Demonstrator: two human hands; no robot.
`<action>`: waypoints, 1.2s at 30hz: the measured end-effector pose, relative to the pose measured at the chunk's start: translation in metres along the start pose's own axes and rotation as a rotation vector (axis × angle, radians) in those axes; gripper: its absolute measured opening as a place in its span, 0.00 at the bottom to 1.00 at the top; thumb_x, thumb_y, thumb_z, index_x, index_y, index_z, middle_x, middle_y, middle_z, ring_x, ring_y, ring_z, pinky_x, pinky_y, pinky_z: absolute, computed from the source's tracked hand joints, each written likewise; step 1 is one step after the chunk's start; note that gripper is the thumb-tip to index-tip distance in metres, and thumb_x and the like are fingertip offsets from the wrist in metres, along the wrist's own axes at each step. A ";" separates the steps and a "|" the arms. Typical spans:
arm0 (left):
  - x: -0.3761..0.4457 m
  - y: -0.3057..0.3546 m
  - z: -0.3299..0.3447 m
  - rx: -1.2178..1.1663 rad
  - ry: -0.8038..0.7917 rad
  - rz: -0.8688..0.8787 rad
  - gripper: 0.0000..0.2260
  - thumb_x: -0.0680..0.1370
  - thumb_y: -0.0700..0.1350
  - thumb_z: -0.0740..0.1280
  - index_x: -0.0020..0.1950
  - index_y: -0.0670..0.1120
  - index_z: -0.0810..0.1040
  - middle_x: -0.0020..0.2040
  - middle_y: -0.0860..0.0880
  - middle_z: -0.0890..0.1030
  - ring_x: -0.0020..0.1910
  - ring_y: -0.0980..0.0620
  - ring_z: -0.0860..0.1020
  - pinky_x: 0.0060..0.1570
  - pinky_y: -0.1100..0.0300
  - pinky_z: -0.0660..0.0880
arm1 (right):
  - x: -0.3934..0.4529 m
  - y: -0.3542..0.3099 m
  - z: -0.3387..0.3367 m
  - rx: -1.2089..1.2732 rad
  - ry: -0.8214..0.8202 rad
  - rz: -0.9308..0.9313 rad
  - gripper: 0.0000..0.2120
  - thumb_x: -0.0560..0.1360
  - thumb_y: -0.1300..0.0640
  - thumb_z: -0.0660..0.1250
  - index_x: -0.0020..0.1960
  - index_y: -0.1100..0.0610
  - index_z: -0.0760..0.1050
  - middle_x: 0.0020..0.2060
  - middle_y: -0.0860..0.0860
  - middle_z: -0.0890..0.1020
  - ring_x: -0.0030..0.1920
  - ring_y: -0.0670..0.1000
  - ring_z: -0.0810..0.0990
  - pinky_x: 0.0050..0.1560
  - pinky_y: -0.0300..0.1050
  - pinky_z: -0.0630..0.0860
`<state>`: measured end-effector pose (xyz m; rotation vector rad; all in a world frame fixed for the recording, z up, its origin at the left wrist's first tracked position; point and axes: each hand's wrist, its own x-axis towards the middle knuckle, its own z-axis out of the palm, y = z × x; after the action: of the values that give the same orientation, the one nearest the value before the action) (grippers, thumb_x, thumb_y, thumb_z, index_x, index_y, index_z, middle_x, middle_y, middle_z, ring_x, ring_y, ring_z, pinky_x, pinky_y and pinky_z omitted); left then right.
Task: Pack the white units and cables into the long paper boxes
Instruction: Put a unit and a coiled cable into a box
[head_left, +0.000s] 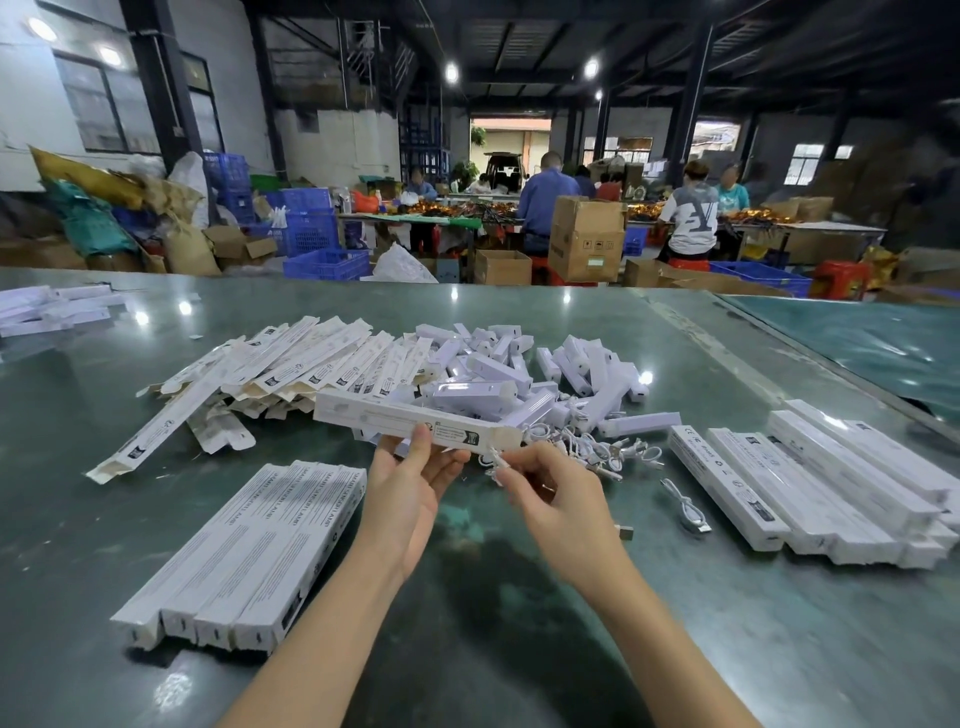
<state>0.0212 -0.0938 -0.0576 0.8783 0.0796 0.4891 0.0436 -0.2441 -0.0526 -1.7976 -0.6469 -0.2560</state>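
Above the green surface (519, 649), just in front of me, my left hand (410, 488) holds a long paper box (415, 418) level, fingers curled under it and thumb pressed on its near face. My right hand (550, 499) pinches a coiled white cable (496, 462) at the box's right end, where the flap stands open. Behind the box lies a heap of white units (498, 374), with more loose cables (597, 441) tangled along its near edge. To the left of the heap, flat unfilled boxes (291, 364) fan out in a pile. Four boxes (244, 561) lie side by side near my left forearm, and another row of boxes (821, 483) sits at my right. One stray cable (685, 506) rests between my right hand and that row.
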 end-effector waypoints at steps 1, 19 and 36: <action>0.000 0.000 0.000 0.000 -0.002 -0.002 0.15 0.80 0.44 0.63 0.66 0.44 0.71 0.43 0.48 0.85 0.39 0.52 0.83 0.40 0.63 0.79 | 0.000 -0.002 0.001 0.069 0.013 0.046 0.03 0.76 0.59 0.69 0.43 0.55 0.79 0.33 0.46 0.81 0.34 0.43 0.76 0.40 0.39 0.74; 0.000 0.005 0.001 -0.149 0.090 -0.042 0.19 0.84 0.46 0.57 0.72 0.38 0.67 0.56 0.39 0.80 0.46 0.42 0.85 0.41 0.56 0.82 | 0.005 -0.004 -0.002 0.354 0.049 0.266 0.02 0.74 0.66 0.70 0.46 0.63 0.80 0.33 0.51 0.80 0.31 0.44 0.76 0.38 0.35 0.75; -0.009 0.000 0.013 0.055 -0.015 -0.041 0.19 0.84 0.46 0.55 0.71 0.39 0.69 0.55 0.42 0.84 0.53 0.47 0.83 0.53 0.58 0.74 | -0.011 0.001 0.023 -0.619 -0.409 -0.155 0.13 0.76 0.68 0.58 0.58 0.60 0.76 0.51 0.56 0.72 0.53 0.59 0.73 0.53 0.51 0.69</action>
<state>0.0170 -0.1068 -0.0503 0.9329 0.0971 0.4438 0.0319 -0.2264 -0.0662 -2.4284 -1.0829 -0.2057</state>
